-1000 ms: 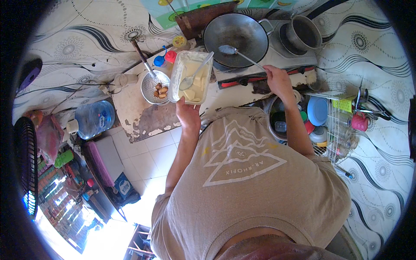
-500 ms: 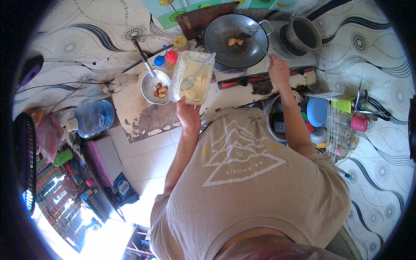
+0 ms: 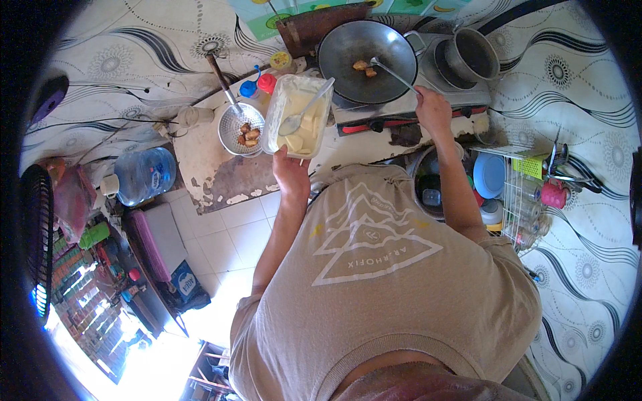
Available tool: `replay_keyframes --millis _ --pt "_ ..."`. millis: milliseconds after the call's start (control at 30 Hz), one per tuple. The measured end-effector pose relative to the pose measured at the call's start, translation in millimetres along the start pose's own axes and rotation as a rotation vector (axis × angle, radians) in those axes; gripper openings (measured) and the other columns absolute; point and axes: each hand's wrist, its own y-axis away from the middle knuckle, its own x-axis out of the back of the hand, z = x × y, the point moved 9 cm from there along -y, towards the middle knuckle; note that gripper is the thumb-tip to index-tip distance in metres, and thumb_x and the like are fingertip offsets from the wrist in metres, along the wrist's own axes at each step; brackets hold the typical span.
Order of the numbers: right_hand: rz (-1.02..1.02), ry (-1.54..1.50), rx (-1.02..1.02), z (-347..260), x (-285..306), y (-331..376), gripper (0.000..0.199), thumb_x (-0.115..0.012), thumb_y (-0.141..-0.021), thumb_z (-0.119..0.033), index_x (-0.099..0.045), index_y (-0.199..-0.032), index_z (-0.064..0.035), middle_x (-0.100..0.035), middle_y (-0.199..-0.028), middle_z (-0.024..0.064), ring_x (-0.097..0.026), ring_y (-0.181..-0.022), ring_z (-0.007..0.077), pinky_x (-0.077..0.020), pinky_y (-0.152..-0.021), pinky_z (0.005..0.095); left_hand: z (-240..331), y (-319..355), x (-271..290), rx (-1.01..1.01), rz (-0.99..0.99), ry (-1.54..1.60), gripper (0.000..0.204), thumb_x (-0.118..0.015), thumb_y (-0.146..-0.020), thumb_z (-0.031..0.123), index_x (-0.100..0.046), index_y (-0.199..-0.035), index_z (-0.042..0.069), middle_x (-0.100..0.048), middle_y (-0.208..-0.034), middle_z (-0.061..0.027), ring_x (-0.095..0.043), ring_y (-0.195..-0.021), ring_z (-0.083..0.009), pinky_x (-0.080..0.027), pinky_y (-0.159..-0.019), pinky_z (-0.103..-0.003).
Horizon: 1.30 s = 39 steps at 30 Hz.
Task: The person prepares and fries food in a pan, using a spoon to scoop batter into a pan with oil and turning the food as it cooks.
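Observation:
My left hand [image 3: 291,172] grips the near edge of a clear plastic tub [image 3: 269,127], tilted over the counter. Pale cut pieces [image 3: 293,142] lie in it with a metal spoon [image 3: 292,124] resting across them. In my right hand [image 3: 433,110] is the handle of a long metal spoon [image 3: 401,80]. Its bowl dips into a dark wok [image 3: 341,70] on the stove, beside a few browned pieces of food [image 3: 362,65]. Left of the tub, a perforated strainer ladle [image 3: 231,127] holds several browned pieces [image 3: 250,136].
The two-burner stove [image 3: 461,100] carries a small metal pot [image 3: 471,57] at the right. Bottles with blue and red caps [image 3: 266,83] stand behind the tub. A wire dish rack [image 3: 511,194] is at my right, and a large water bottle [image 3: 148,175] at the left.
The spoon in my right hand has shifted slightly back to the right, and its bowl now shows bright. The browned pieces in the wok have separated slightly. My left hand still holds the tub.

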Motion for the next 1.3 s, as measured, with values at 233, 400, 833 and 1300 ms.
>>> replay_keyframes --millis 233,400,833,1300 --pt "-0.021 -0.023 0.079 -8 -15 2 0.029 -0.056 -0.085 -0.011 -0.068 -0.111 -0.0115 -0.066 -0.092 0.0187 -0.064 -0.085 0.0378 -0.0518 -0.074 0.0493 0 0 -1 0.005 0.008 0.007 0.051 -0.050 -0.089 0.034 -0.045 -0.131 0.006 -0.051 -0.131 -0.0095 -0.047 -0.122 -0.0250 -0.037 -0.103 -0.046" --pt "-0.064 -0.075 0.062 -14 -23 12 0.031 -0.055 -0.083 -0.008 -0.068 -0.112 -0.0098 -0.065 -0.090 0.0208 -0.064 -0.084 0.0384 -0.0518 -0.073 0.0496 -2 -4 1 0.013 -0.010 0.024 0.052 -0.050 -0.089 0.033 -0.044 -0.132 0.005 -0.050 -0.132 -0.0105 -0.047 -0.122 -0.0255 -0.037 -0.103 -0.045" --pt "-0.061 -0.167 0.018 -12 -31 9 0.028 -0.055 -0.084 -0.010 -0.069 -0.109 -0.0072 -0.067 -0.091 0.0244 -0.064 -0.085 0.0418 -0.0515 -0.078 0.0505 0 -5 3 -0.004 0.004 0.002 0.058 -0.052 -0.087 0.034 -0.040 -0.136 0.006 -0.046 -0.136 -0.0117 -0.044 -0.126 -0.0272 -0.036 -0.105 -0.046" --pt "0.046 -0.149 -0.048 -7 -24 10 0.026 -0.053 -0.088 -0.014 -0.069 -0.106 -0.0041 -0.067 -0.088 0.0225 -0.065 -0.080 0.0414 -0.0530 -0.074 0.0499 -3 -8 10 0.016 0.007 0.026 0.058 -0.053 -0.085 0.033 -0.040 -0.135 0.006 -0.047 -0.134 -0.0113 -0.045 -0.125 -0.0269 -0.036 -0.105 -0.047"
